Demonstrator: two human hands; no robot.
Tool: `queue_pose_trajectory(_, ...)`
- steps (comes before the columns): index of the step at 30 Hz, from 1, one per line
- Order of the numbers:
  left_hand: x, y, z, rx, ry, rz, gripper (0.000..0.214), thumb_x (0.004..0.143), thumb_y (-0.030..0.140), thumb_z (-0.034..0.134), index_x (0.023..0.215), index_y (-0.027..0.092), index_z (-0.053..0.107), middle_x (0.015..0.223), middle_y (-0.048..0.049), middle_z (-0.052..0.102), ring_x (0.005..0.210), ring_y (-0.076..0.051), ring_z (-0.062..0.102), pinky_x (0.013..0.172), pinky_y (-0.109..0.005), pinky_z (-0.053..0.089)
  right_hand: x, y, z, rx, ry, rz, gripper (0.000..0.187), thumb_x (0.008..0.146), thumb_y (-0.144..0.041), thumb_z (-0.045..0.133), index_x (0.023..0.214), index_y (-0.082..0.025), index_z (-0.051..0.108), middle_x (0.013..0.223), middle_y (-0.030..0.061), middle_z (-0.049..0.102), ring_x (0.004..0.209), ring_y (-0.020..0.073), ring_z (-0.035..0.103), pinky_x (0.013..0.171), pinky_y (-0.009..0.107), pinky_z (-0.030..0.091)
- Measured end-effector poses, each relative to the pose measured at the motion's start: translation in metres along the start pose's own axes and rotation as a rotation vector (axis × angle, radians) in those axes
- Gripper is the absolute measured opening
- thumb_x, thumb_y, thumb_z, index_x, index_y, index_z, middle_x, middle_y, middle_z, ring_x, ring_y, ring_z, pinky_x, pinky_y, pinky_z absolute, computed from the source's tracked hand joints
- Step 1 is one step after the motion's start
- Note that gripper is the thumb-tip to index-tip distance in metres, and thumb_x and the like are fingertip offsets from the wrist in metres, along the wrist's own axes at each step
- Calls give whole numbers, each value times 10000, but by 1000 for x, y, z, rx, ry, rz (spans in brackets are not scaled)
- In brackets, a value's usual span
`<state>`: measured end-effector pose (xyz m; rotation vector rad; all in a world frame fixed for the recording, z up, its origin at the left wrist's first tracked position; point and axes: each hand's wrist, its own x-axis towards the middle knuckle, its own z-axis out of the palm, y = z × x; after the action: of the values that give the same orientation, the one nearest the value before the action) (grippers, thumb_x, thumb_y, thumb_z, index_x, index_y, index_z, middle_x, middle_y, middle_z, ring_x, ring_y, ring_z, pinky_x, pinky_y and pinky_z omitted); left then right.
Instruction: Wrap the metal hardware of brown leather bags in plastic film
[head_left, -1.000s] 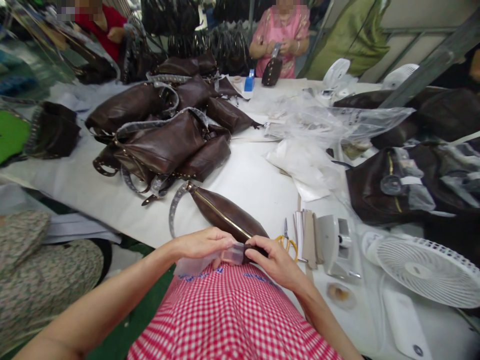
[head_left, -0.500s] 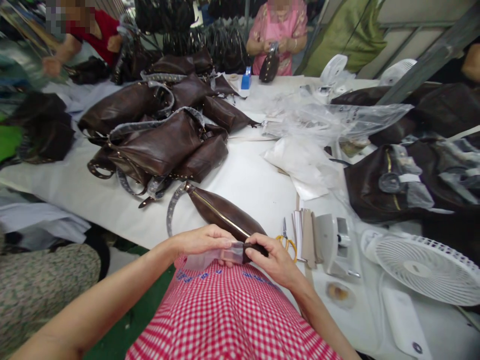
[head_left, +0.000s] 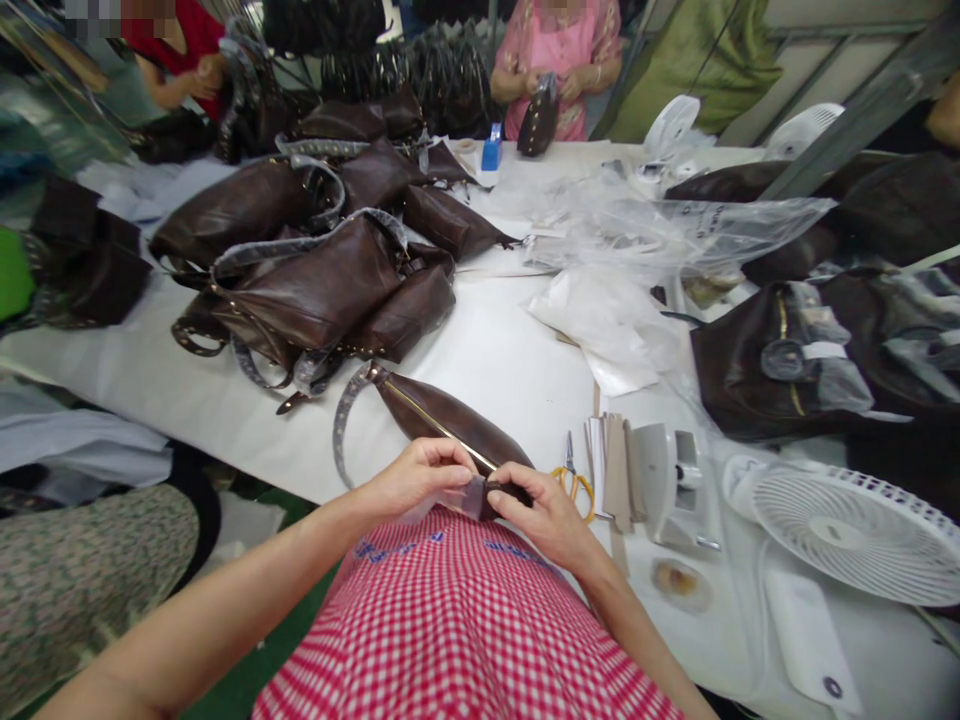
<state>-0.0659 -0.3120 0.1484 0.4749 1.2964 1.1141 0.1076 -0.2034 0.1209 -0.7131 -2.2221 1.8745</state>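
A long dark-brown leather bag (head_left: 439,425) with a gold zip line lies on the white table (head_left: 517,360), its near end at the table's front edge. My left hand (head_left: 420,475) pinches a small piece of clear plastic film (head_left: 471,497) against that end. My right hand (head_left: 544,510) grips the bag's dark end tab beside the film, fingers closed. A plastic-wrapped strap (head_left: 346,415) curves off the bag's far end.
A heap of brown bags (head_left: 315,270) fills the table's left. Yellow-handled scissors (head_left: 574,480), card strips and a white tape dispenser (head_left: 671,480) lie right of my hands, then a white fan (head_left: 855,530). Plastic sheets and more bags are at the right. Other people work at the far side.
My left hand has bunched the clear film closer to the bag's end, its fingers curling tighter. The right hand stays on the end tab.
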Motion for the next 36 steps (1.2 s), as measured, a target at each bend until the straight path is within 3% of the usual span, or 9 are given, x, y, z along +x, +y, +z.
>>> queue_pose_trajectory(4,0,-3,3,-73,30,-14,302,642,343,811,741,104,656,680,-30,636,612,-129,589,632,-271,482,0,-1,2,-23,16,-14,97,805,-239,551,759,-187,619,710,-23,585,685,126,521,652,240,388)
queue_pose_trajectory(9,0,-2,5,37,36,-35,284,666,331,787,747,86,667,656,-52,651,585,-138,594,603,-269,479,1,-2,5,-35,23,-12,99,803,-241,557,767,-186,630,698,-25,583,666,123,519,636,237,386)
queue_pose_trajectory(15,-7,4,-3,55,-95,104,383,693,247,781,1028,140,628,1046,-68,650,932,-172,621,814,-286,492,-3,1,4,-60,81,-76,84,811,-254,580,776,-193,626,724,-11,620,694,139,552,665,256,403)
queue_pose_trajectory(21,-15,11,-9,314,-137,-12,157,776,196,657,912,119,674,829,-37,701,753,-145,642,703,-242,492,-9,3,9,-127,106,-182,70,820,-254,620,776,-200,627,738,0,650,730,157,583,721,286,412)
queue_pose_trajectory(25,-19,10,-4,522,-46,89,100,788,177,628,843,130,696,762,-10,703,698,-124,629,650,-202,472,-11,6,11,-112,74,-176,82,831,-265,637,782,-200,631,733,-3,654,724,155,592,711,284,415)
queue_pose_trajectory(29,-22,10,1,661,-32,150,94,805,183,621,830,143,702,758,-3,707,695,-120,624,646,-197,457,-12,7,11,-110,69,-173,82,828,-254,638,769,-197,626,727,-4,645,711,150,589,689,277,417)
queue_pose_trajectory(36,-17,7,6,340,-79,1,135,775,239,644,842,129,604,713,-2,644,660,-122,592,628,-221,458,-12,4,9,-16,44,-78,72,817,-265,633,814,-196,656,744,-7,653,698,138,585,673,258,438)
